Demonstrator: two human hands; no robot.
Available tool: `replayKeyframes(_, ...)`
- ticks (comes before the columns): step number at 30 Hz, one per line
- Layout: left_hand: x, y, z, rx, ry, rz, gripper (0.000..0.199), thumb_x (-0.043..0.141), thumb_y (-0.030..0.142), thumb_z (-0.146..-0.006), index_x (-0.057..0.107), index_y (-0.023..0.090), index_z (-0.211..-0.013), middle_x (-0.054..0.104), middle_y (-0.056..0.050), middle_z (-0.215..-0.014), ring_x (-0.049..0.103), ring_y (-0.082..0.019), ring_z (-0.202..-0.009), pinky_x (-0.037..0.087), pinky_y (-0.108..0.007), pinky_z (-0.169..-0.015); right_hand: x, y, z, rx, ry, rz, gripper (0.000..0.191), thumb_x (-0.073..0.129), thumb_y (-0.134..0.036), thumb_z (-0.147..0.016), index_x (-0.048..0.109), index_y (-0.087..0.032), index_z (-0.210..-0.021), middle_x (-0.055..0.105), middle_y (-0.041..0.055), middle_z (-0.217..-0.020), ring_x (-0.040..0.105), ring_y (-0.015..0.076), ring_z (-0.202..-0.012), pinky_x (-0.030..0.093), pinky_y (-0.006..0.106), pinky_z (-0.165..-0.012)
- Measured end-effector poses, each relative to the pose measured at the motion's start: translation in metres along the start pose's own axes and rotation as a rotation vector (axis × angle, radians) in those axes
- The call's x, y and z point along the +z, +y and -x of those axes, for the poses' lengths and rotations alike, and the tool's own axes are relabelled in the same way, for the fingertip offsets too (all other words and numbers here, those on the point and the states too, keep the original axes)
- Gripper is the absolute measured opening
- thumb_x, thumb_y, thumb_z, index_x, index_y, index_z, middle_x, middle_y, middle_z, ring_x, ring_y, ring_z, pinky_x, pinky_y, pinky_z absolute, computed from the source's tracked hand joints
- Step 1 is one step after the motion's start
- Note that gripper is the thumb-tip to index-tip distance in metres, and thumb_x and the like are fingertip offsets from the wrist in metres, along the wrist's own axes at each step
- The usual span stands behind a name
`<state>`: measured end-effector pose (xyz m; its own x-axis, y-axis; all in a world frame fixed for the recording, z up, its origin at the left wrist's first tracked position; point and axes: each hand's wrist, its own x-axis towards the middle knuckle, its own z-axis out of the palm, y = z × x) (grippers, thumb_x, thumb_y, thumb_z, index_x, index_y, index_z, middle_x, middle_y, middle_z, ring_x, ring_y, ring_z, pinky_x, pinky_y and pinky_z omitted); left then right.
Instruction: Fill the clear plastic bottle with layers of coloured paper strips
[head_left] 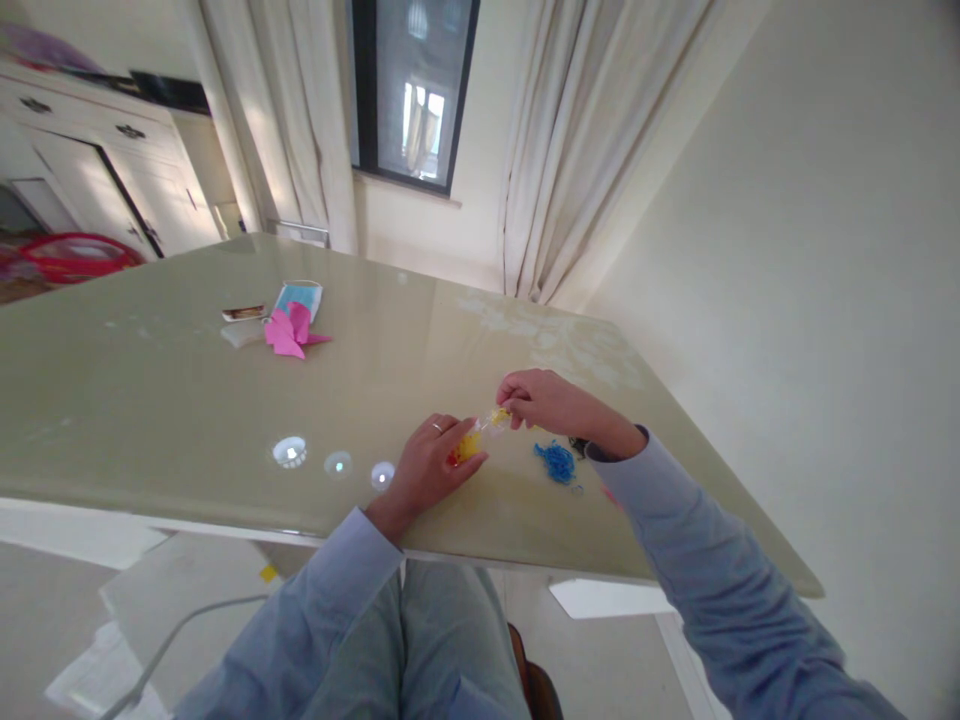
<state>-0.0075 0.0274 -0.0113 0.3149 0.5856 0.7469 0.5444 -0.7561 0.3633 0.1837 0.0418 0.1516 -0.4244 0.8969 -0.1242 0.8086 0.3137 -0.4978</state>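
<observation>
My left hand point(436, 462) is closed around a small clear packet point(470, 444) with yellow and red contents, held just above or on the table. At the packet's far right end, my right hand point(538, 400) pinches a clear part with small yellow bits point(500, 414) in it. Whether the fingers grip the plastic or the bits is too small to tell. Below the right hand lies a pile of thin blue rubber bands point(556, 462), with a loose loop beside it. A dark bunch point(578, 446) and something pink-red point(611, 495) are partly covered by my right forearm.
Farther left on the glossy table point(187, 400) lie a pink folded paper piece point(291, 332), a blue face mask point(300, 297) and a small narrow object point(244, 313). The table's front edge runs just above my lap. A wall point(840, 260) stands to the right.
</observation>
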Motion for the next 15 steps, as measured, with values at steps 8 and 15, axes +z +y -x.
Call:
replayKeyframes(8,0.0,0.0,0.001,0.006,-0.01,0.051,0.038,0.069,0.035,-0.088,0.065,0.015,-0.119,0.069,-0.009,-0.095,0.064,-0.023,-0.088,0.056,-0.035,-0.079,-0.005,0.002,0.002,0.028,-0.041,-0.167,0.009,0.055,-0.013,-0.078,0.062,-0.016,-0.084,0.07,0.0022,-0.067,0.065,0.0125,-0.058,0.045,0.02,-0.051)
replayKeyframes(15,0.0,0.0,0.0,-0.044,-0.028,0.083,0.035,0.067,0.038,-0.089,0.065,0.017,-0.117,0.071,-0.009,-0.097,0.065,-0.022,-0.089,0.056,-0.035,-0.08,-0.004,0.014,0.005,-0.022,0.07,-0.216,0.01,0.06,-0.018,-0.076,0.062,-0.016,-0.085,0.074,0.0046,-0.08,0.068,0.0139,-0.066,0.049,0.022,-0.057)
